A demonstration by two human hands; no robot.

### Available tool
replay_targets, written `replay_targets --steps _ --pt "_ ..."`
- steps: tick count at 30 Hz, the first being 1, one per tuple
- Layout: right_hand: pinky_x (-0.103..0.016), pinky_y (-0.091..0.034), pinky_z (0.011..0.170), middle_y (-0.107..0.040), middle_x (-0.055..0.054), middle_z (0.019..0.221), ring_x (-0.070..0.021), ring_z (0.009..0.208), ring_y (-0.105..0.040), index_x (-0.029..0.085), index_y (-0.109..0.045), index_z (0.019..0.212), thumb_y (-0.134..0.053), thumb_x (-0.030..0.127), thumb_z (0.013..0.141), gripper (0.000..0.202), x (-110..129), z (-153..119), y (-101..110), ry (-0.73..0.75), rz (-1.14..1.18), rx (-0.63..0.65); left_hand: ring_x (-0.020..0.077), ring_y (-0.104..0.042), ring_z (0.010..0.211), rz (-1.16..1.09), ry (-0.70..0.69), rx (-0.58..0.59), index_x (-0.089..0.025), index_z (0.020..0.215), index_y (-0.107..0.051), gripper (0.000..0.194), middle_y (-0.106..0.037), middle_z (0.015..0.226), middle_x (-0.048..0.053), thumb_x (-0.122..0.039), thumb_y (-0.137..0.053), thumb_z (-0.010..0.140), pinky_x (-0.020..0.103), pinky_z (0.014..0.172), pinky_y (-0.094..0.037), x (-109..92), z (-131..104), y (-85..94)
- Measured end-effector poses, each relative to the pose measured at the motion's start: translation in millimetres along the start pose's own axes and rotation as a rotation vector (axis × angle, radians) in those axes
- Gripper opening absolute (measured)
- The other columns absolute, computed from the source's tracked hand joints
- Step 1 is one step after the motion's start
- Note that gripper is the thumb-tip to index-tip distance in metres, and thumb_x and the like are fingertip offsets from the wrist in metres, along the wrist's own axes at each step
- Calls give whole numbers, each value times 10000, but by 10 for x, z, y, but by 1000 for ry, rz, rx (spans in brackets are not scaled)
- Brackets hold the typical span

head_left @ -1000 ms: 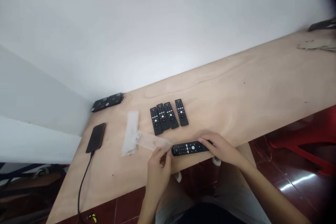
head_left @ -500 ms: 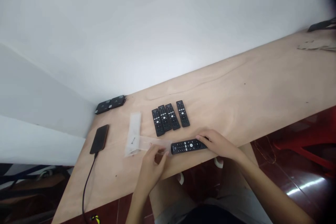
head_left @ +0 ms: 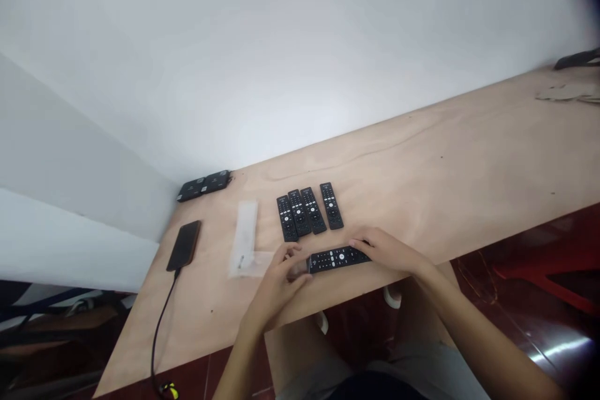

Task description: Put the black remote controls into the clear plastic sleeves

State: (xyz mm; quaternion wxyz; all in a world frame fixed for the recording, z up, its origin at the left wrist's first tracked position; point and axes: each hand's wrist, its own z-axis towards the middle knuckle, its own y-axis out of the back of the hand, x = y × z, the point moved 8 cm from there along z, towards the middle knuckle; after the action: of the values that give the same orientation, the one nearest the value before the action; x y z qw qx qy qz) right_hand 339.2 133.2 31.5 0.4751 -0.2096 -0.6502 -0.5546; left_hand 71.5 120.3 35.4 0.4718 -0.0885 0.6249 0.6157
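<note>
A black remote point(head_left: 335, 258) lies lengthwise near the table's front edge. Its right end is in the grip of my right hand point(head_left: 387, 250). My left hand point(head_left: 281, 275) is at its left end, fingers closed on a clear plastic sleeve point(head_left: 257, 264) whose mouth meets that end of the remote. Beyond them several other black remotes point(head_left: 299, 212) stand side by side, with one remote point(head_left: 331, 205) slightly apart on the right. Another translucent sleeve point(head_left: 246, 228) lies flat to the left, partly under the held one.
A phone point(head_left: 184, 245) with a black cable point(head_left: 163, 319) lies on the left of the wooden table point(head_left: 422, 181). Two black boxes point(head_left: 204, 185) sit by the wall. Flat scraps point(head_left: 567, 92) are at the far right, and a red chair point(head_left: 544, 275) stands beyond the front edge.
My left hand has moved slightly right, and its fingers now overlap the remote's left end and the sleeve's mouth. The view has shifted a little.
</note>
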Motion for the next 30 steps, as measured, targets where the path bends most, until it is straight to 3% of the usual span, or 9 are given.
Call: replay_targets --steps 3,7,11,16,19,24,27,30 --pt "-433 -589 926 -812 -79 917 -294 937 -713 222 -799 929 -522 507 1111 438 -13 62 10 -1 50 23 289 -623 1320 32 -117 18 -301 1325 -771 395 -680 1378 95 -247 -848 941 509 1141 -549 -18 79 4" --pt "-424 -586 913 -807 -63 886 -286 894 -702 222 -800 895 -531 533 1099 459 0 127 -4 21 87 31 294 -656 1256 6 -184 -27 -273 1303 -784 364 -768 1260 99 -294 -855 946 516 1067 -593 -12 124 -91" --pt "-418 -581 927 -818 -57 925 -290 932 -702 228 -813 932 -524 531 1103 452 27 165 -17 43 111 18 309 -682 1238 3 -194 -77 -274 1329 -777 390 -791 1237 108 -308 -852 948 545 1049 -609 -63 123 -119" --pt "-394 -576 835 -771 -41 837 -271 857 -669 233 -784 866 -501 530 1117 481 26 143 -10 60 128 -1 297 -645 1350 28 -143 -18 -346 1496 -667 533 -683 1435 108 -261 -794 985 548 1129 -574 -119 62 20" --pt "-360 -546 738 -707 -17 756 -235 749 -614 238 -728 771 -501 529 1120 508 10 123 -35 59 126 5 284 -689 1286 23 -156 -50 -337 1478 -674 493 -713 1380 99 -219 -744 1005 523 1084 -608 -115 25 95" --pt "-340 -513 673 -662 2 698 -214 685 -570 241 -683 706 -545 497 1109 497 21 117 -60 50 127 -22 331 -704 1278 50 -190 -112 -293 1409 -718 457 -755 1345 115 -286 -819 963 595 1105 -595 -138 17 49" --pt "-352 -535 699 -680 -3 693 -225 697 -595 240 -703 709 -552 496 1102 493 41 116 -52 45 126 -32 342 -646 1387 33 -116 -10 -315 1467 -683 584 -698 1452 115 -323 -875 916 603 1178 -551 -151 9 -27" --pt "-373 -565 767 -744 -23 765 -250 774 -651 236 -754 770 -558 486 1098 457 53 111 -24 45 128 -47 310 -592 1470 -34 -17 68 -357 1554 -603 624 -608 1573 101 -296 -812 969 562 1227 -520 -92 -27 -50"
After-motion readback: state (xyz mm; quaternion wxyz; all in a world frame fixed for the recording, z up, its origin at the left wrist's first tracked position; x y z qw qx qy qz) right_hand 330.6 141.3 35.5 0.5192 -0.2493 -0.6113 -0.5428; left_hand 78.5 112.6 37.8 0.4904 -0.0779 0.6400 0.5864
